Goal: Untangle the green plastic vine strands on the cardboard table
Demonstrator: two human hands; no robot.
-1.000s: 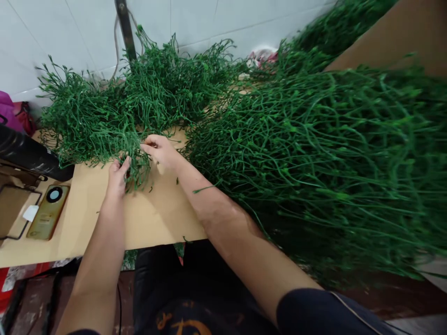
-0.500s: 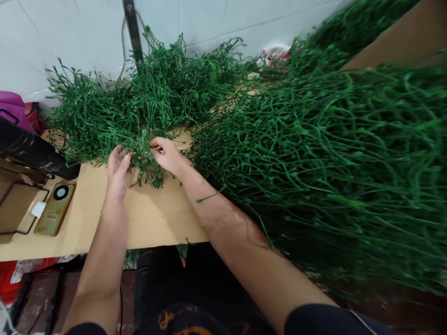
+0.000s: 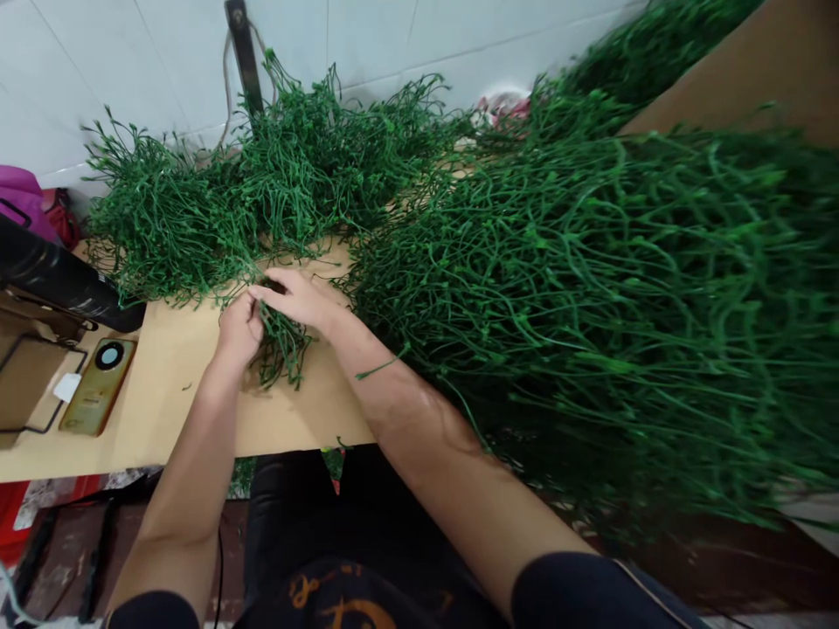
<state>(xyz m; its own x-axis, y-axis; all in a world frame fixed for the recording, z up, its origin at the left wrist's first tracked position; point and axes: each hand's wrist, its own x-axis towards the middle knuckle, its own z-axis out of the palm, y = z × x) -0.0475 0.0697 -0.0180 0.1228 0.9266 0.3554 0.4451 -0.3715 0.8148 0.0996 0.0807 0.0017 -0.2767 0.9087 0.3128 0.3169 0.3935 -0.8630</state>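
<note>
A small bunch of thin green stems (image 3: pixel 283 349) with knobby tips, plastic-looking, is between my hands just above the tan board. My left hand (image 3: pixel 241 328) is closed on its left side, fingers curled around the stems. From the right, my right hand (image 3: pixel 298 299) reaches over the bunch, its fingertips pinched together against my left fingers. What exactly lies between those fingertips is hidden. One loose green stem (image 3: pixel 381 362) lies across my right forearm.
Behind my hands a heap of green stems (image 3: pixel 176 210) lines the wall. A much larger pile (image 3: pixel 557 279) fills the right side. At left are a gold phone (image 3: pixel 98 389), a black cylinder (image 3: pixel 58 275) and a wire-framed box (image 3: pixel 30 384). A dark post (image 3: pixel 244 57) stands behind.
My hands have come together over the small bunch, which has been drawn slightly toward me, away from the back heap. My left hand went from open to closed. The view shifted slightly.
</note>
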